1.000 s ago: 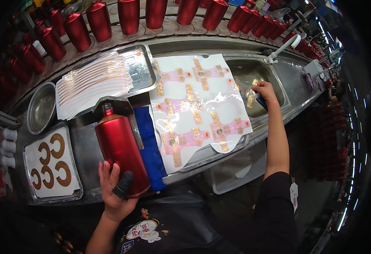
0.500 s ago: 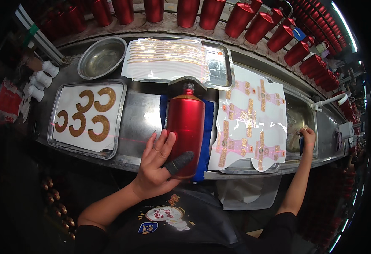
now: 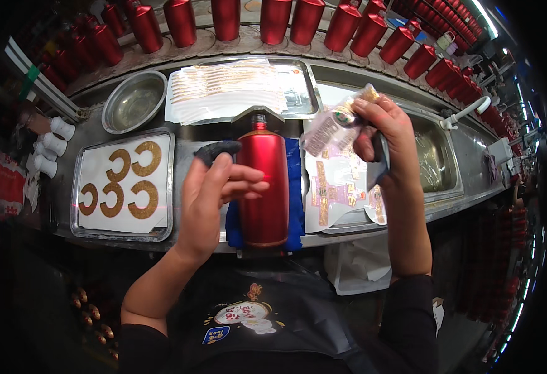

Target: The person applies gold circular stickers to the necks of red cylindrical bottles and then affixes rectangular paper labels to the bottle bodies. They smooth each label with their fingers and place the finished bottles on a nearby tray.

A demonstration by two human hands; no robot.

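Observation:
A red bottle [image 3: 264,187] lies on a blue cloth [image 3: 294,193], its neck against a dark metal rest [image 3: 239,119]. My left hand [image 3: 205,196] is raised over its left side, fingers stretched out and apart, with a black cover on one digit. It holds nothing. Up to the right, my right hand [image 3: 398,137] pinches a limp, see-through decal [image 3: 331,129] with gold and pinkish print. A flat bluish piece [image 3: 380,161], perhaps a scraper, is also tucked in that hand. Below hangs the white sheet of decals [image 3: 314,215], partly hidden.
At left sits a tray [image 3: 168,215] of gold C-shaped pieces, with a metal bowl [image 3: 135,103] behind it. A tray [image 3: 311,78] holding gold strips [image 3: 223,87] lies beyond the bottle. A water-filled sink [image 3: 432,156] is at right. Red bottles [image 3: 226,19] line the back.
My right hand has come from the sink toward the bottle, carrying the decal and bluish piece. My left hand has lifted off the bottle and turned.

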